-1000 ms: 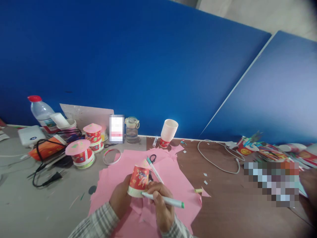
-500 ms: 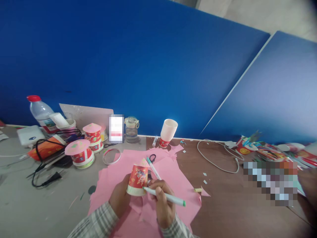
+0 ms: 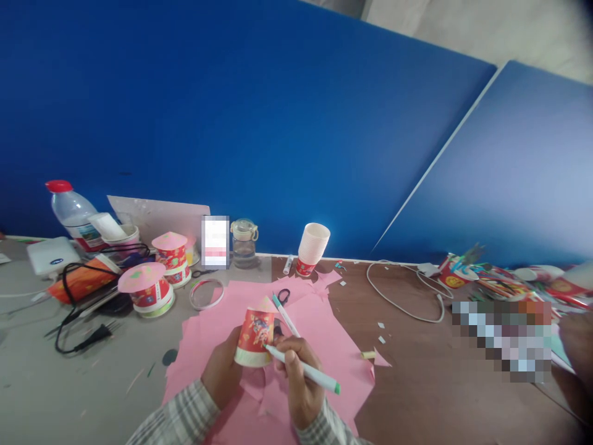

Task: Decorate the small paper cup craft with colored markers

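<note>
My left hand [image 3: 223, 369] grips a red paper cup [image 3: 252, 330] from its left side. The cup is upside down, its pale green rim at the bottom and red printed pictures on its wall. Between the fingers of my right hand [image 3: 302, 377] is a white marker [image 3: 319, 375] with a green end, its tip at the cup's lower wall. Both hands are above pink paper sheets [image 3: 319, 321]. Just behind the cup lie a second marker [image 3: 283, 312] with a teal end and scissors [image 3: 284, 296], partly hidden.
Pink-topped paper cups [image 3: 146, 293], a tape roll [image 3: 207, 294] and a black plug [image 3: 95, 337] lie on the left. Behind stand a glass bottle [image 3: 244, 244] and a cup stack [image 3: 315, 244]. A white cable [image 3: 403, 315] and another person's arm [image 3: 577, 346] are on the right.
The marker tip has shifted slightly up and left on the cup's wall. Both hands keep their hold, and the whole view has moved a little.
</note>
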Demonstrator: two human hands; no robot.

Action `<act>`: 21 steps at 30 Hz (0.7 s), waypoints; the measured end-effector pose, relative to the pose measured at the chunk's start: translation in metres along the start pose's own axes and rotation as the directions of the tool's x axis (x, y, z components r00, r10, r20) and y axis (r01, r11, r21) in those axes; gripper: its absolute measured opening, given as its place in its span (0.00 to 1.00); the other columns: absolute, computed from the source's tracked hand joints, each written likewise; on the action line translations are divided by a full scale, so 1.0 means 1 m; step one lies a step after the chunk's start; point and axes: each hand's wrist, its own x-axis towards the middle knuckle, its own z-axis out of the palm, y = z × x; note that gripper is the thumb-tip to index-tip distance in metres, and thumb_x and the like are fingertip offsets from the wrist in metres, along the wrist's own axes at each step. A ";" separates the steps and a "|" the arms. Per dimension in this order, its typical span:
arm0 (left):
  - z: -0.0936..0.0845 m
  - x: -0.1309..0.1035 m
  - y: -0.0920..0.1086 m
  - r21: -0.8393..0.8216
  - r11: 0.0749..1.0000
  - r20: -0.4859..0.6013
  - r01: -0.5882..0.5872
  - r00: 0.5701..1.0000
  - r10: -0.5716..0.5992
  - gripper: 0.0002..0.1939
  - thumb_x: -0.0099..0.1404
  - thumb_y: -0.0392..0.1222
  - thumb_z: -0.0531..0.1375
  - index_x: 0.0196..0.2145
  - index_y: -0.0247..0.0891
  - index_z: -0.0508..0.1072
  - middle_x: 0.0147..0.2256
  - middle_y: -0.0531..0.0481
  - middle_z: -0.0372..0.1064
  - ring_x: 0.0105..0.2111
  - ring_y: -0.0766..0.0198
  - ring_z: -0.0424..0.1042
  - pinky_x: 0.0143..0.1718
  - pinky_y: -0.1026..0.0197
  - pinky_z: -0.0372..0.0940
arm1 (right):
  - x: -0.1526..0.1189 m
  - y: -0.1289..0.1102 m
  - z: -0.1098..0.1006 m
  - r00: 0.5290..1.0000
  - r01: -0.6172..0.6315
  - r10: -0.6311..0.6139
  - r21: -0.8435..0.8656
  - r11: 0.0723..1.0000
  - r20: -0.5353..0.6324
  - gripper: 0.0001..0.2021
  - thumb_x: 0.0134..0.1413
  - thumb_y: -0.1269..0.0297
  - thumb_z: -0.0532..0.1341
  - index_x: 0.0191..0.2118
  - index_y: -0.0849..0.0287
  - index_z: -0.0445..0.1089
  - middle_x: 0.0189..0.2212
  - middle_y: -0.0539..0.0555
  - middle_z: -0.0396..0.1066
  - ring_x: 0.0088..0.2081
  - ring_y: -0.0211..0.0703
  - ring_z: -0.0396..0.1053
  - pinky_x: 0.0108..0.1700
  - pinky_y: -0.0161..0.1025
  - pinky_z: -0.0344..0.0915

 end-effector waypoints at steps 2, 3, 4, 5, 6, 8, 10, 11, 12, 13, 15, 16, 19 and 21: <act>0.000 0.000 0.001 0.001 1.000 0.007 0.013 1.000 -0.013 0.12 0.43 0.40 0.52 0.29 0.46 0.68 0.24 0.55 0.76 0.25 0.59 0.73 0.23 0.62 0.67 | 0.000 0.001 0.000 1.000 -0.003 0.003 0.004 1.000 0.004 0.15 0.52 0.54 0.55 0.26 0.58 0.73 0.17 0.49 0.69 0.19 0.42 0.66 0.23 0.38 0.65; -0.001 0.000 0.001 0.004 1.000 0.009 0.020 1.000 -0.020 0.12 0.43 0.40 0.52 0.29 0.46 0.68 0.24 0.55 0.76 0.25 0.59 0.72 0.23 0.61 0.67 | 0.000 0.001 0.000 1.000 -0.006 0.006 0.004 1.000 0.005 0.15 0.51 0.54 0.55 0.27 0.58 0.73 0.18 0.49 0.69 0.18 0.42 0.65 0.22 0.37 0.65; -0.001 0.000 0.002 0.008 1.000 0.011 0.026 1.000 -0.026 0.12 0.43 0.41 0.52 0.29 0.46 0.68 0.24 0.55 0.76 0.24 0.59 0.72 0.23 0.61 0.67 | 0.000 0.001 0.000 1.000 -0.007 0.007 0.002 1.000 0.005 0.15 0.51 0.54 0.55 0.27 0.58 0.73 0.18 0.49 0.69 0.18 0.42 0.65 0.22 0.37 0.65; -0.001 -0.001 0.003 0.011 1.000 0.013 0.029 0.999 -0.029 0.12 0.43 0.41 0.52 0.28 0.47 0.68 0.24 0.55 0.76 0.25 0.58 0.72 0.23 0.61 0.67 | 0.000 0.001 -0.001 1.000 -0.008 0.008 -0.003 1.000 0.004 0.15 0.51 0.54 0.55 0.27 0.58 0.73 0.18 0.49 0.69 0.18 0.41 0.65 0.22 0.37 0.65; -0.001 -0.001 0.003 0.011 0.999 0.017 0.030 0.999 -0.030 0.11 0.43 0.41 0.52 0.28 0.47 0.68 0.24 0.55 0.76 0.25 0.58 0.72 0.23 0.61 0.67 | 0.000 0.001 -0.001 1.000 -0.010 0.010 -0.011 1.000 0.003 0.15 0.51 0.54 0.55 0.27 0.58 0.73 0.18 0.49 0.69 0.18 0.41 0.65 0.22 0.37 0.65; -0.001 -0.001 0.004 0.010 1.000 0.020 0.030 0.999 -0.030 0.12 0.43 0.41 0.52 0.28 0.47 0.68 0.24 0.55 0.76 0.25 0.59 0.72 0.24 0.61 0.67 | 0.000 0.001 -0.001 1.000 -0.011 0.011 -0.030 0.999 -0.001 0.15 0.51 0.53 0.55 0.27 0.58 0.73 0.18 0.49 0.69 0.18 0.41 0.64 0.22 0.37 0.65; -0.001 -0.001 0.004 0.012 0.999 0.020 0.035 0.999 -0.035 0.12 0.42 0.40 0.53 0.29 0.47 0.68 0.25 0.55 0.76 0.26 0.59 0.72 0.24 0.61 0.67 | 0.000 0.000 -0.001 1.000 -0.010 0.010 -0.041 0.999 -0.003 0.16 0.51 0.53 0.55 0.27 0.58 0.73 0.18 0.49 0.69 0.17 0.40 0.63 0.21 0.37 0.65; -0.001 -0.001 0.004 0.015 0.999 0.019 0.040 0.999 -0.040 0.12 0.42 0.40 0.53 0.29 0.47 0.67 0.25 0.55 0.76 0.26 0.59 0.72 0.25 0.61 0.67 | 0.000 -0.001 -0.001 1.000 -0.011 0.010 -0.043 0.999 -0.006 0.16 0.51 0.53 0.55 0.27 0.58 0.73 0.18 0.49 0.69 0.17 0.40 0.63 0.21 0.36 0.65; -0.001 -0.001 0.005 0.018 0.999 0.019 0.045 0.999 -0.045 0.12 0.42 0.40 0.53 0.29 0.46 0.67 0.25 0.55 0.76 0.26 0.58 0.72 0.25 0.61 0.67 | 0.000 -0.001 0.000 1.000 -0.011 0.010 -0.043 0.999 -0.012 0.16 0.51 0.53 0.55 0.27 0.58 0.73 0.17 0.49 0.69 0.17 0.40 0.63 0.20 0.36 0.64; -0.001 -0.001 0.005 0.019 0.999 0.020 0.047 0.999 -0.048 0.12 0.43 0.40 0.53 0.29 0.46 0.67 0.25 0.55 0.76 0.26 0.58 0.72 0.25 0.60 0.67 | 0.000 -0.001 0.000 1.000 -0.010 0.010 -0.041 0.999 -0.016 0.16 0.51 0.53 0.55 0.27 0.58 0.73 0.17 0.49 0.69 0.17 0.40 0.63 0.20 0.36 0.64; -0.001 -0.001 0.005 0.018 0.999 0.023 0.045 0.999 -0.046 0.12 0.43 0.40 0.53 0.29 0.46 0.67 0.26 0.54 0.76 0.26 0.58 0.72 0.25 0.60 0.67 | 0.000 -0.001 0.000 1.000 -0.012 0.011 -0.034 0.999 -0.022 0.15 0.51 0.53 0.55 0.27 0.58 0.73 0.17 0.49 0.69 0.17 0.40 0.63 0.19 0.35 0.64; -0.001 -0.001 0.005 0.018 0.999 0.023 0.045 0.999 -0.046 0.12 0.43 0.41 0.52 0.29 0.47 0.67 0.25 0.55 0.76 0.26 0.58 0.72 0.25 0.60 0.67 | 0.000 -0.001 0.000 1.000 -0.014 0.014 -0.030 0.999 -0.022 0.15 0.51 0.54 0.56 0.27 0.58 0.73 0.17 0.49 0.69 0.17 0.40 0.63 0.19 0.35 0.63; -0.001 -0.001 0.004 0.012 0.999 0.023 0.040 0.999 -0.040 0.12 0.43 0.41 0.52 0.29 0.47 0.68 0.25 0.55 0.76 0.26 0.58 0.72 0.24 0.61 0.67 | 0.000 -0.001 0.001 1.000 -0.012 0.012 -0.013 1.000 -0.012 0.14 0.51 0.55 0.56 0.28 0.58 0.73 0.17 0.49 0.69 0.17 0.40 0.63 0.19 0.35 0.64; -0.001 -0.001 0.003 0.001 1.000 0.027 0.031 0.999 -0.031 0.13 0.43 0.40 0.52 0.30 0.47 0.68 0.26 0.55 0.76 0.26 0.59 0.73 0.25 0.61 0.67 | 0.000 -0.001 0.001 1.000 -0.007 0.007 -0.011 1.000 -0.007 0.15 0.51 0.54 0.55 0.27 0.58 0.73 0.17 0.49 0.68 0.17 0.40 0.63 0.19 0.35 0.64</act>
